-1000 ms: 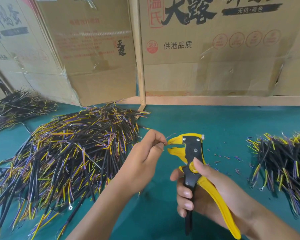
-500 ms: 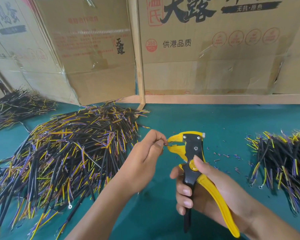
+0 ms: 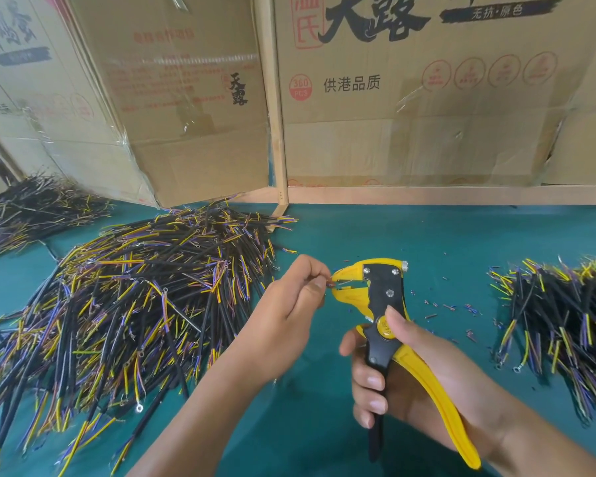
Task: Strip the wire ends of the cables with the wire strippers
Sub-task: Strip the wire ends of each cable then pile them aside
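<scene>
Wire [image 3: 328,283] is pinched by the left hand [image 3: 291,306] and poked into the wire strippers [image 3: 381,297], which are held by the right hand [image 3: 398,373] with handles apart. Copper could be cut if it is pushed too deep.

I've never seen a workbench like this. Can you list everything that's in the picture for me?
Wire strippers: one, yellow and black, centre, held upright.
Wire end: one, thin, reddish, at the strippers' nose.
Big cable pile: one, black with yellow and purple ends, left.
Far cable pile: one, dark, far left.
Small cable pile: one, same colours, right.
Insulation scraps: many, tiny, right of the strippers.
Table: one, teal.
Cardboard boxes: several, brown, behind.
Left hand: pinches the wire end.
Right hand: grips the strippers' handles.
</scene>
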Tool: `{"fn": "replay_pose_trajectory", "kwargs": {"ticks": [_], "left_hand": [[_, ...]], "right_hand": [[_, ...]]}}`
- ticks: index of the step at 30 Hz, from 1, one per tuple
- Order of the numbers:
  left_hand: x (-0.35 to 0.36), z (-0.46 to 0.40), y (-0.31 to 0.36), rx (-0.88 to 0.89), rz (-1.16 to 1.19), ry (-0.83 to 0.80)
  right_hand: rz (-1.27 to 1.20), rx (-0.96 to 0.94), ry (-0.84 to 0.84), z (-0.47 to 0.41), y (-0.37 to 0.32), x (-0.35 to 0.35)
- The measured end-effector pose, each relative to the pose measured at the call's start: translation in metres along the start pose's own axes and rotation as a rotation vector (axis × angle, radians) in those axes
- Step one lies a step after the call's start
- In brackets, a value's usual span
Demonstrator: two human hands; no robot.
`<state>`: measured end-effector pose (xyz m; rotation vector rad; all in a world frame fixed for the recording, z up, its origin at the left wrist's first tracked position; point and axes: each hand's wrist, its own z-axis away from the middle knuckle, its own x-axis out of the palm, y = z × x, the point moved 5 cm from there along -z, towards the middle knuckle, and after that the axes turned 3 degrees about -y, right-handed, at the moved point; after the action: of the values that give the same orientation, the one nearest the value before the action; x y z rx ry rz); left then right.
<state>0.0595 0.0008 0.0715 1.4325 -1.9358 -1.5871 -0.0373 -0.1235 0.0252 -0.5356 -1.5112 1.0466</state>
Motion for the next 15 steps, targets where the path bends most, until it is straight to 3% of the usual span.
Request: {"fn": "replay_pose_trajectory", "kwargs": {"ticks": [10, 15], "left_hand": [[0.0002, -0.0012, -0.0028, 0.011, 0.005, -0.003], [0.0001, -0.0008, -0.0023, 0.034, -0.044, -0.003]], "right_hand": [[0.181, 0.035, 0.035, 0.0083, -0.0004, 0.0019], [0.033, 0.035, 0.019, 0.0040, -0.0022, 0.0070]]}}
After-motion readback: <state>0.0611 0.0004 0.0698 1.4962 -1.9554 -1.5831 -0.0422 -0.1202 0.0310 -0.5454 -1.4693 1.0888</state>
